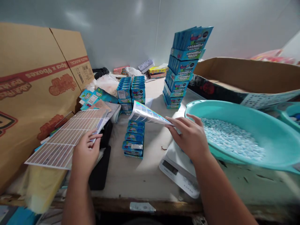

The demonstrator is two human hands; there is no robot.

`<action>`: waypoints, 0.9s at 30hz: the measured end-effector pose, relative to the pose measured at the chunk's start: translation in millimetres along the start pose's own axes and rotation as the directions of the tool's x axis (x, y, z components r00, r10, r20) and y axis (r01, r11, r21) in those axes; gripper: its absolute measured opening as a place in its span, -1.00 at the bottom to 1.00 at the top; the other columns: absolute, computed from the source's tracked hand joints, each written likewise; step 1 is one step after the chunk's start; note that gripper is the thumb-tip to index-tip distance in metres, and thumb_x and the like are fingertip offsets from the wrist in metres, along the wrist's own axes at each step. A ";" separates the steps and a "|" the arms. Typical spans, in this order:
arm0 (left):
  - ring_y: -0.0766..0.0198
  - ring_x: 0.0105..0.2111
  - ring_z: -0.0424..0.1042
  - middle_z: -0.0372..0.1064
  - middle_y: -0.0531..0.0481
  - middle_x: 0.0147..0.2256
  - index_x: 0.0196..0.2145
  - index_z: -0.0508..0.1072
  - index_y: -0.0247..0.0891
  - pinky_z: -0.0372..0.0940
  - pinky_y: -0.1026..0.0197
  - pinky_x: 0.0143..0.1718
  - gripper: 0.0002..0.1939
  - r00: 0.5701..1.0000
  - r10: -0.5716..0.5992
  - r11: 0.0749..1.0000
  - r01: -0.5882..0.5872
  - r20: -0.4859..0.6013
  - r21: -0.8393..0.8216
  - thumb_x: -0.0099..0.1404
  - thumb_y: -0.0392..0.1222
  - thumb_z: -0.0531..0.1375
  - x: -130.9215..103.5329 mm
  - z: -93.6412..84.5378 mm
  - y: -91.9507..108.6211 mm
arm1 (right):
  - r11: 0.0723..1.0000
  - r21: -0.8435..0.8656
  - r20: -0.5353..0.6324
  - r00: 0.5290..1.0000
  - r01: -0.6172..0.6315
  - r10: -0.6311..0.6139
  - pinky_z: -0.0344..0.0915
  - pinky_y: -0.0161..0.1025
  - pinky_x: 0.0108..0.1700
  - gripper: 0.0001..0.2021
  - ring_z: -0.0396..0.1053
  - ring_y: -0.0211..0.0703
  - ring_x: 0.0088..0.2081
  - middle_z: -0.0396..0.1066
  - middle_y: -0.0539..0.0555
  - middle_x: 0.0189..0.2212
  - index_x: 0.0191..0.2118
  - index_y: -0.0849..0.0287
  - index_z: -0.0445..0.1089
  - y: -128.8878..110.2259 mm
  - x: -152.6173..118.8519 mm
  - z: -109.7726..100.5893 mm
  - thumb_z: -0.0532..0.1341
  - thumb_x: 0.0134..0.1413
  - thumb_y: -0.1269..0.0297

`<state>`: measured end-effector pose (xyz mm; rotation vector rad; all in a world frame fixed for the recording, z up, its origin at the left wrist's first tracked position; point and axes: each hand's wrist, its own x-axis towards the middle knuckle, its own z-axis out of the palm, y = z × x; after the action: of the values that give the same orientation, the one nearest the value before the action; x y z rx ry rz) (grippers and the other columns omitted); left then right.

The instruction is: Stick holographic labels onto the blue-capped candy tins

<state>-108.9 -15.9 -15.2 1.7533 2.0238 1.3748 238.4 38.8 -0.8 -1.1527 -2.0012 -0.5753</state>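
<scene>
In my right hand (189, 134) is a shiny sticker sheet (150, 114), pinched at its right end and held above a row of small blue tins (134, 137). My left hand (86, 150) is at the right edge of a sheet of clear labels with white grid lines (67, 137), fingers curled; whether it grips the sheet is hard to see. Behind the row stand blue candy packs (131, 90) in two columns. A tall stack of blue candy boxes (179, 75) rises at the back centre-right. A white scale (179, 172) lies partly under my right hand.
A teal basin (269, 131) of pale blue candies (234, 140) sits at the right, with an open cardboard tray (248, 75) behind it. A large cardboard box (39, 78) fills the left. A yellowish plastic bag (44, 187) hangs at the front left table edge.
</scene>
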 end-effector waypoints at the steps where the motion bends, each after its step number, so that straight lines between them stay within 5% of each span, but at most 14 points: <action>1: 0.22 -0.35 0.57 0.56 -0.13 -0.06 0.11 0.40 -0.20 0.47 0.17 -0.34 -0.60 0.996 0.094 0.994 -0.093 0.008 -0.062 0.35 -0.07 0.19 -2.5 3.8 7.6 | 1.000 0.010 0.020 0.999 0.029 -0.030 0.19 -0.07 0.15 -0.77 0.51 -0.13 -0.27 0.58 0.04 -0.33 0.04 0.09 0.49 -2.3 0.7 -1.6 0.14 0.40 0.26; 3: 0.11 -0.04 0.55 0.46 -0.18 0.11 0.16 0.37 -0.18 0.47 0.04 -0.04 -0.56 0.940 0.339 0.935 -0.342 -0.043 -0.099 0.36 -0.08 0.22 -6.9 8.4 26.8 | 0.993 0.053 0.092 0.989 0.110 -0.114 0.15 -0.05 0.19 -0.76 0.51 -0.15 -0.27 0.59 0.02 -0.30 0.06 0.06 0.47 -9.1 2.9 -7.2 0.13 0.40 0.31; 5: 0.03 0.20 0.38 0.36 -0.19 0.21 0.19 0.34 -0.16 0.33 -0.07 0.19 -0.51 0.823 0.565 0.824 -0.566 -0.065 0.000 0.35 -0.09 0.27 -9.8 7.8 45.8 | 0.974 0.116 0.156 0.965 0.196 -0.213 0.14 -0.04 0.21 -0.74 0.50 -0.18 -0.28 0.60 -0.01 -0.31 0.06 0.05 0.47 -19.0 6.1 -15.4 0.11 0.39 0.38; 7: 0.04 0.20 0.38 0.41 -0.16 0.17 0.15 0.38 -0.15 0.23 -0.10 0.27 -0.57 0.720 0.693 0.715 -0.692 0.030 0.101 0.36 -0.11 0.28 -10.9 3.8 58.9 | 0.949 0.173 0.177 0.940 0.262 -0.292 0.16 -0.04 0.19 -0.72 0.49 -0.19 -0.30 0.59 -0.01 -0.33 0.06 0.07 0.47 -30.6 9.7 -25.1 0.10 0.39 0.43; 10: 0.15 -0.03 0.54 0.56 -0.07 -0.05 0.02 0.46 -0.17 0.27 -0.04 0.23 -0.74 0.646 0.759 0.624 -0.757 0.080 0.195 0.39 -0.17 0.27 -11.1 -2.8 64.0 | 0.925 0.238 0.140 0.932 0.295 -0.333 0.26 -0.10 0.08 -0.73 0.48 -0.19 -0.33 0.57 0.00 -0.37 0.07 0.11 0.46 -47.0 14.7 -38.9 0.10 0.40 0.40; 18: 0.10 -0.06 0.57 0.57 -0.20 -0.12 -0.04 0.49 -0.32 0.48 0.13 -0.04 -0.61 0.472 0.833 0.553 -0.736 -0.290 0.390 0.19 -0.30 0.43 -24.3 -12.6 49.0 | 0.911 0.358 0.037 0.972 0.204 -0.232 0.37 -0.19 -0.18 -0.78 0.48 -0.20 -0.42 0.60 0.01 -0.42 -0.03 0.13 0.51 -80.0 17.5 -57.2 0.12 0.41 0.31; 23: 0.08 -0.06 0.58 0.57 -0.17 -0.10 -0.11 0.51 -0.26 0.49 0.12 -0.06 -0.60 0.440 0.819 0.568 -0.708 -0.368 0.419 0.10 -0.37 0.47 -34.4 -22.3 33.6 | 0.896 0.428 0.076 0.983 0.120 -0.168 0.43 -0.19 -0.25 -0.80 0.51 -0.17 -0.39 0.63 0.03 -0.38 -0.08 0.10 0.54 -94.3 13.5 -64.5 0.16 0.38 0.27; 27: 0.05 0.02 0.53 0.57 -0.17 -0.10 0.07 0.45 -0.25 0.46 0.02 0.03 -0.53 0.515 0.799 0.600 -0.722 -0.311 0.345 0.22 -0.30 0.41 -31.9 -28.0 29.0 | 0.891 0.436 0.082 0.981 0.123 -0.175 0.45 -0.19 -0.25 -0.82 0.52 -0.17 -0.40 0.63 0.03 -0.36 -0.07 0.07 0.54 -97.5 8.6 -69.7 0.19 0.35 0.30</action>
<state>-95.2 -60.2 6.8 2.8696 1.5542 2.0271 177.4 -52.6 47.8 -0.7811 -2.1890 -0.1215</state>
